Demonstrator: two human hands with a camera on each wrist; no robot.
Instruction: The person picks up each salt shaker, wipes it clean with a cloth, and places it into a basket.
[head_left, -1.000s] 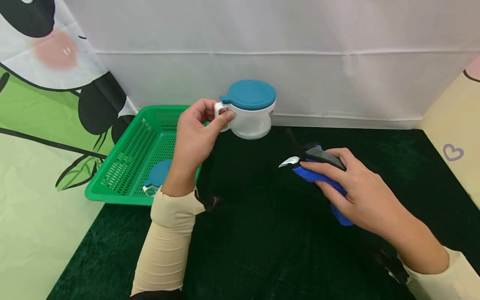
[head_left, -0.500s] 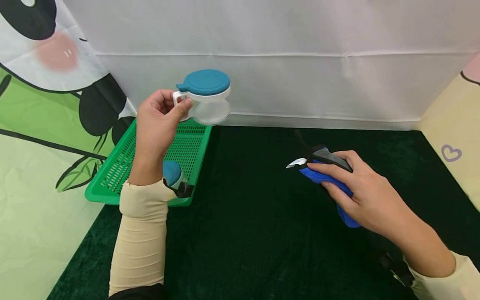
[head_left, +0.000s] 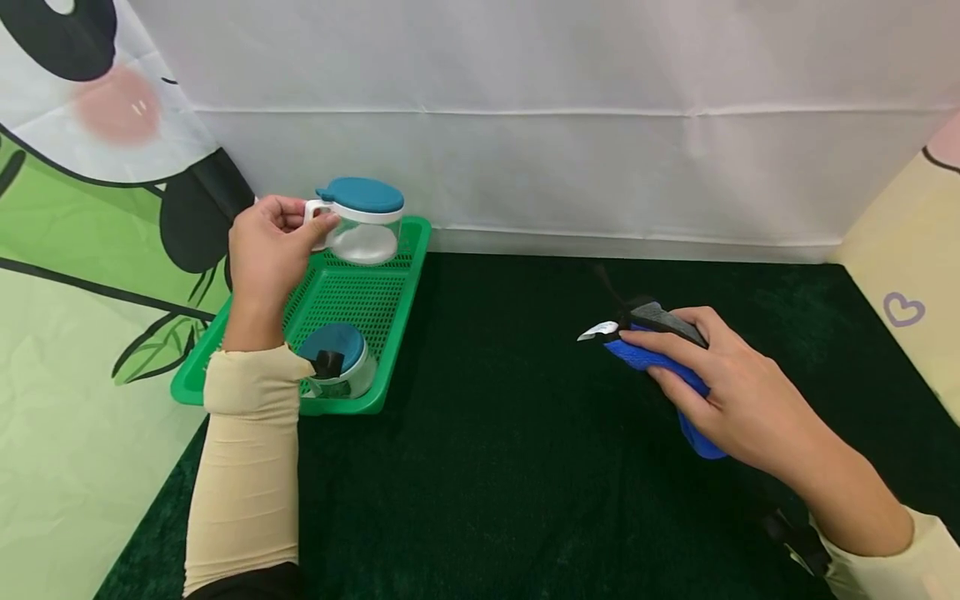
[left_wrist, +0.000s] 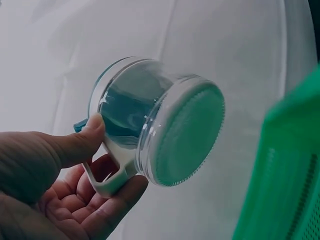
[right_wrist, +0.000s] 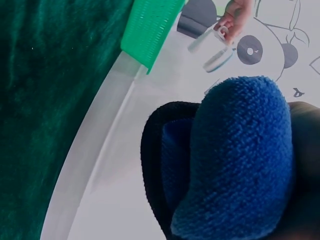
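My left hand point(head_left: 266, 254) pinches the white handle of a clear glass seasoning jar point(head_left: 365, 223) with a flat blue lid. The jar hangs over the far end of a green plastic basket point(head_left: 411, 300). In the left wrist view the jar point(left_wrist: 130, 112) shows its ribbed base, thumb on top of the handle and fingers beneath it. A second blue-lidded jar point(head_left: 362, 377) stands in the basket's near end, partly hidden by the wrist strap. On the right, my right hand point(head_left: 738, 392) grips a folded blue cloth point(head_left: 645, 354) with a grey-black part and a white tag.
A dark green cloth point(head_left: 495, 450) covers the table. Behind it hangs a white sheet point(head_left: 570, 167). Printed cartoon sheets stand at the left point(head_left: 67, 400) and right point(head_left: 900, 250).
The left hand has carried the jar leftwards from above the table to over the basket, rising first, then lowering. The right hand, still gripping the cloth, has drifted slightly right.
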